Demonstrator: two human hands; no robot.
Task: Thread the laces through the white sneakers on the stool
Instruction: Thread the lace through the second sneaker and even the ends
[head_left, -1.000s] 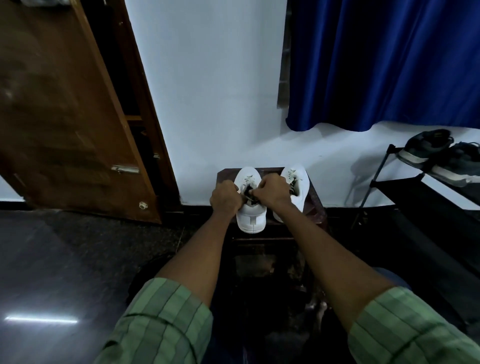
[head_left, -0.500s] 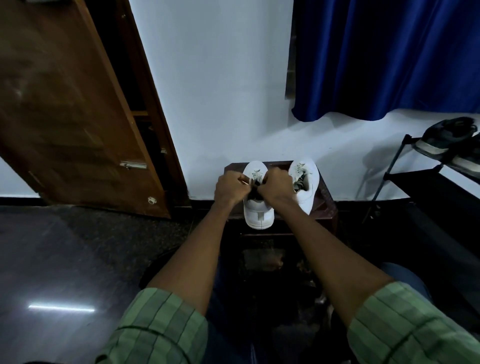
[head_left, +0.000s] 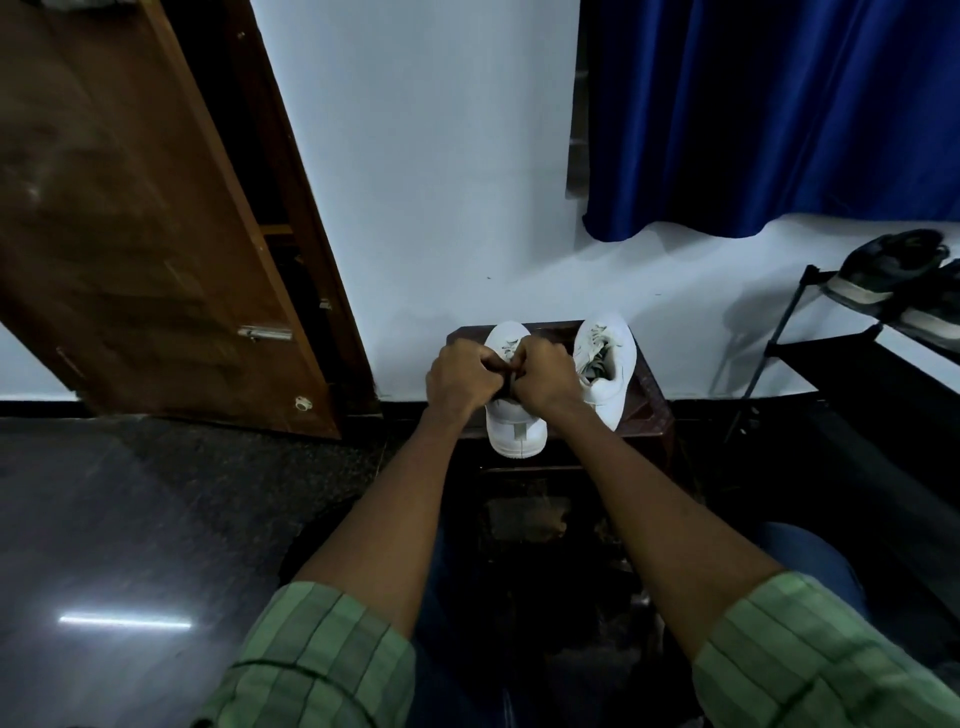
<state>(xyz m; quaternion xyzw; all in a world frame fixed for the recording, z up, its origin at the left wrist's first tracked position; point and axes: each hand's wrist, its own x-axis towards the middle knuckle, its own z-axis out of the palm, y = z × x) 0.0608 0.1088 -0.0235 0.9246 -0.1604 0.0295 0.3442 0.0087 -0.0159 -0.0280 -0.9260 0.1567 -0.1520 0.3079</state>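
Observation:
Two white sneakers stand side by side on a dark brown stool (head_left: 652, 384) against the wall, heels toward me. Over the left sneaker (head_left: 515, 434) both my hands meet. My left hand (head_left: 460, 379) and my right hand (head_left: 545, 382) have their fingers curled at the shoe's opening, pinching its laces near the top eyelets. The laces themselves are mostly hidden by my fingers. The right sneaker (head_left: 605, 364) stands untouched, with loose greyish laces showing in its opening.
A brown wooden door (head_left: 130, 223) stands open at the left. A blue curtain (head_left: 769, 114) hangs at the upper right. A black shoe rack (head_left: 841, 358) at the right carries dark shoes (head_left: 883, 270). Dark glossy floor lies at the lower left.
My hands have moved closer together over the left sneaker's opening, knuckles nearly touching. The view has shifted slightly; the sneakers have stayed in place.

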